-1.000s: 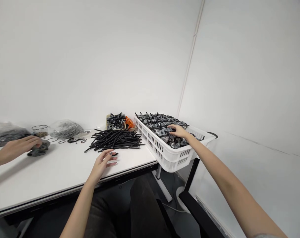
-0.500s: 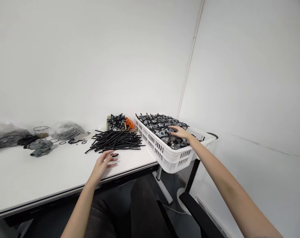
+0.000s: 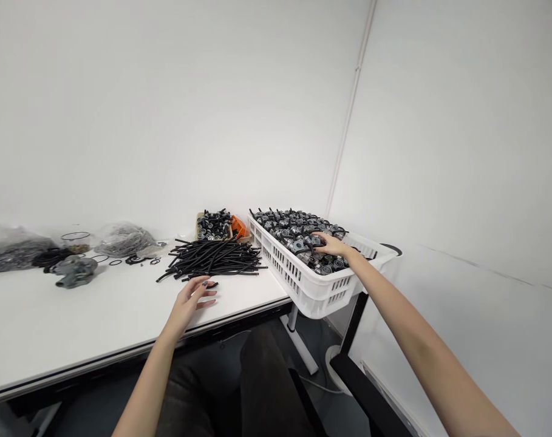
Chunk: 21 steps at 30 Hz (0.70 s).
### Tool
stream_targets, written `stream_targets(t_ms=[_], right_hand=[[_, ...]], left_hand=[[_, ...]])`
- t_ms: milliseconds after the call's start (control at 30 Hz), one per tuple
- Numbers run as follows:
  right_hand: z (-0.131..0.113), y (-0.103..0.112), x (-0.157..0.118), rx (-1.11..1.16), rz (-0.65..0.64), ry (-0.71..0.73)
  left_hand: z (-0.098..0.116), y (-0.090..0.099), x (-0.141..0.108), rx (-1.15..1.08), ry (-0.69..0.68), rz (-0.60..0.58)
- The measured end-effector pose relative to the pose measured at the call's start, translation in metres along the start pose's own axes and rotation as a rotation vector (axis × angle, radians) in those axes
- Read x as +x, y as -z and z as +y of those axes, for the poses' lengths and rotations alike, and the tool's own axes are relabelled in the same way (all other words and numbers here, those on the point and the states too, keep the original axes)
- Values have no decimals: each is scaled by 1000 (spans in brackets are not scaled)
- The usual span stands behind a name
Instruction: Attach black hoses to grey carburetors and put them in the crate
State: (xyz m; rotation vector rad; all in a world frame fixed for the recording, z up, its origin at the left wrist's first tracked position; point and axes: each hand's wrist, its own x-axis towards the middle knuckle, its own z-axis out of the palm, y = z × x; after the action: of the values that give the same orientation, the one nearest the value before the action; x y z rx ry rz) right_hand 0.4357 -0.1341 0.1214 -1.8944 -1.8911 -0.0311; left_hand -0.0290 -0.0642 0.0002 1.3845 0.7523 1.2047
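My right hand [image 3: 331,244] reaches into a white slotted plastic basket [image 3: 298,280], its fingers down among many grey fittings [image 3: 294,240] with black stubs. Some fingertips are hidden among these parts. My left hand [image 3: 189,301] hovers over the white table [image 3: 75,309], fingers apart, at the front of a heap of cut black rubber tubes [image 3: 214,258]. One short tube end [image 3: 212,284] lies right by its fingertips. Nothing shows in its grip.
Behind the tubes stands a small tray of black-and-grey parts [image 3: 213,224] beside an orange object [image 3: 238,227]. Further left lie a grey fitting [image 3: 74,271], loose black O-rings [image 3: 115,262], a clear cup [image 3: 75,241] and plastic bags of parts [image 3: 123,240]. White walls close the corner.
A co-worker's hand has left the view at the left, leaving the grey fitting on the table. My own hands have barely moved.
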Motion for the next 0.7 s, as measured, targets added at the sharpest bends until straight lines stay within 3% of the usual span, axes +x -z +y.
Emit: stream_targets(t_ms=[500,700], right_hand=[[-7,1,2,-58,133,36],[-5,-1,5,-6,37,58]], left_hand=[[0,0,0,-20,-2,3],[-1,0,1,-22,8,-6]])
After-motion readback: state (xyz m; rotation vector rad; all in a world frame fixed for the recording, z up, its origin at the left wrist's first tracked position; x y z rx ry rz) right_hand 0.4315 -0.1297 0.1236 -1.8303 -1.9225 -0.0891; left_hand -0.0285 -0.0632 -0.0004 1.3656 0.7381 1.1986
